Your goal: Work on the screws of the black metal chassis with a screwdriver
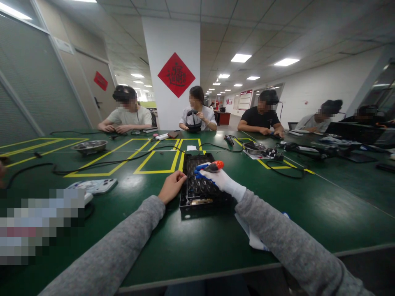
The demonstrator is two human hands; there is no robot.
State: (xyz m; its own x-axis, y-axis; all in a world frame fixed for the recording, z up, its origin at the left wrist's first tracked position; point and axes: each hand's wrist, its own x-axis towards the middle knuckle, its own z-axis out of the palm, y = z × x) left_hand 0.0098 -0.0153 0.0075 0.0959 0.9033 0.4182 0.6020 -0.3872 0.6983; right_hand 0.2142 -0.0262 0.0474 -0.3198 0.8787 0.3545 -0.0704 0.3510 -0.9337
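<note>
A shallow black case (185, 201) lies on the table in front of me, its inside filled with dark parts and a brass-coloured strip near the close end. My right hand (217, 177), in a white and blue work glove, grips a screwdriver (217, 165) with a red and black handle above the case. Its shaft points left. At the case's left edge is my bare left hand (173, 185), thumb and fingers pinched together near the screwdriver's tip. Whatever those fingers hold is too small or hidden. A white and blue glove (254, 238) lies partly under my right forearm.
On the green table (148, 255) are yellow tape outlines, a metal bowl (90, 146) and a phone (94, 186) at left, and black cables. Another bowl (254, 148) and black equipment (308, 149) stand at right. Several people sit across the table.
</note>
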